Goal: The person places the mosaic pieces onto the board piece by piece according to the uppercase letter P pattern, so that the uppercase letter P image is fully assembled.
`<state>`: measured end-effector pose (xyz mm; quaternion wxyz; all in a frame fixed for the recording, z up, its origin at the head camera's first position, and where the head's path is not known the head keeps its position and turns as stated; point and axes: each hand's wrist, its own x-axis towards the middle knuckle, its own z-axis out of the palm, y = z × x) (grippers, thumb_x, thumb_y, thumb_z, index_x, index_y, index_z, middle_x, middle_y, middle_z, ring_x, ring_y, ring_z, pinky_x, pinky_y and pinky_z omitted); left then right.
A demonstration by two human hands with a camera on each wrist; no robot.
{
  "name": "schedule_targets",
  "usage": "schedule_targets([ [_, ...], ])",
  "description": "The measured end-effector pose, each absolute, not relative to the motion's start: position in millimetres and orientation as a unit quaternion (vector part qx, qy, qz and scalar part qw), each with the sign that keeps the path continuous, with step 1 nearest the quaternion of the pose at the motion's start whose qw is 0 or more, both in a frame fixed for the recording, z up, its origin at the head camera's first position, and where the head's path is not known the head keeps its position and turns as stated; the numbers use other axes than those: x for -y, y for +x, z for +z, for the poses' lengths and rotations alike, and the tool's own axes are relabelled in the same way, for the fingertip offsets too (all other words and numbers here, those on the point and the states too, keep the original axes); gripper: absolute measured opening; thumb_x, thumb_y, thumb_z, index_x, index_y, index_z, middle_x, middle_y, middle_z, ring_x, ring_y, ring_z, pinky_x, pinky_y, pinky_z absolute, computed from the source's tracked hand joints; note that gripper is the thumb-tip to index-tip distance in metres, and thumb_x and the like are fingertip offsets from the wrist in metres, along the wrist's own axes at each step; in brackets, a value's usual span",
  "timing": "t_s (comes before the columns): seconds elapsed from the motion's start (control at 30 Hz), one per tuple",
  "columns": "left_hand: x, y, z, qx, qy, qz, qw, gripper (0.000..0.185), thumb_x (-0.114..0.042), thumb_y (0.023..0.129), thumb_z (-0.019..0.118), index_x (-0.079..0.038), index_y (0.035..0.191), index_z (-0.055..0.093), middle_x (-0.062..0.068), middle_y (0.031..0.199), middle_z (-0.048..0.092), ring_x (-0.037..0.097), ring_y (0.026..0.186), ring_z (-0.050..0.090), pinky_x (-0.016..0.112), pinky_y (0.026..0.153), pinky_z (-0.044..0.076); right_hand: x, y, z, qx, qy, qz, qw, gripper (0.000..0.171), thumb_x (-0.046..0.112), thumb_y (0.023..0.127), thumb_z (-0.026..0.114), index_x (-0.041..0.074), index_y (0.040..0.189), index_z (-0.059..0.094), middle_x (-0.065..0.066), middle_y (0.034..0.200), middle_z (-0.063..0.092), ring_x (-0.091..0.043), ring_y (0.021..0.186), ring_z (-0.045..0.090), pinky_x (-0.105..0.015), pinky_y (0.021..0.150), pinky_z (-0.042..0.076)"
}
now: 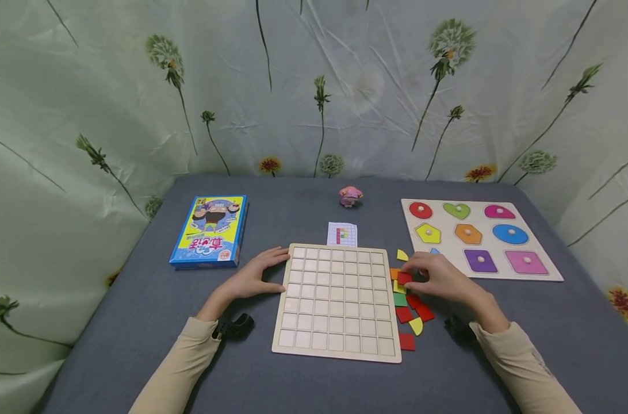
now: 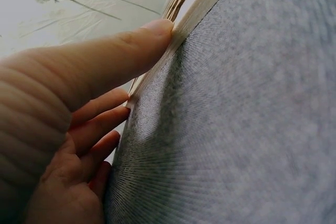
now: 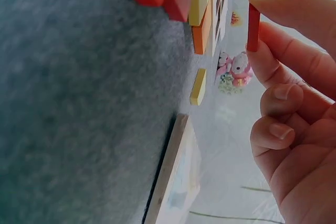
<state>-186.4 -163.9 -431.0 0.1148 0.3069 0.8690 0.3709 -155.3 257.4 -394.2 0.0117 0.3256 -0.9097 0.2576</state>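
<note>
A square wooden grid board [image 1: 336,293] with bare cells lies in the middle of the table. My left hand [image 1: 257,276] rests at its left edge, thumb and fingertips touching the rim [image 2: 191,22] with the fingers nearly straight. Between thumb and fingers, my right hand [image 1: 440,276] pinches a red square tile [image 3: 253,19], held up off the table just right of the board. Under and around that hand lie more flat tiles: an orange one [image 1: 394,273], a green one [image 1: 399,299], several red ones [image 1: 407,342] and yellow rounded ones [image 1: 416,326].
A small printed pattern card [image 1: 345,234] touches the board's far edge. Behind it stands a pink figurine [image 1: 350,196]. A blue and yellow box [image 1: 210,230] lies at the left, a white knobbed shape puzzle [image 1: 443,233] at the right. A floral curtain [image 1: 293,115] hangs behind the table.
</note>
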Motion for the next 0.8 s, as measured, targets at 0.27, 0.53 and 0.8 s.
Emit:
schedule_targets([
  [0.27, 164, -188, -431, -0.871, 0.307, 0.367, 0.109, 0.073, -0.025, 0.079, 0.075, -0.005, 0.141, 0.042, 0.017, 0.152, 0.033, 0.039, 0.142, 0.023, 0.061, 0.111, 0.022, -242, -164, -393, 0.910, 0.337, 0.243, 0.006, 0.024, 0.018, 0.074, 0.078, 0.012, 0.096, 0.072, 0.005, 0.082, 0.060, -0.008, 0.064, 0.045, -0.015, 0.057, 0.037],
  [0.53, 165, -187, -433, -0.870, 0.317, 0.365, 0.095, 0.073, -0.026, 0.079, 0.075, -0.003, 0.140, 0.042, 0.018, 0.151, 0.034, 0.040, 0.141, 0.025, 0.062, 0.110, 0.023, -227, -169, -392, 0.905, 0.350, 0.241, 0.002, 0.023, 0.019, 0.076, 0.077, 0.012, 0.097, 0.071, 0.002, 0.088, 0.064, -0.009, 0.072, 0.050, -0.018, 0.062, 0.044],
  [0.8, 165, -183, -435, -0.873, 0.320, 0.358, 0.082, 0.073, -0.027, 0.078, 0.075, -0.002, 0.139, 0.044, 0.019, 0.149, 0.036, 0.041, 0.140, 0.028, 0.062, 0.108, 0.026, -211, -171, -394, 0.905, 0.359, 0.229, -0.013, 0.023, 0.022, 0.079, 0.075, 0.011, 0.098, 0.071, 0.002, 0.093, 0.066, -0.009, 0.081, 0.055, -0.024, 0.073, 0.051],
])
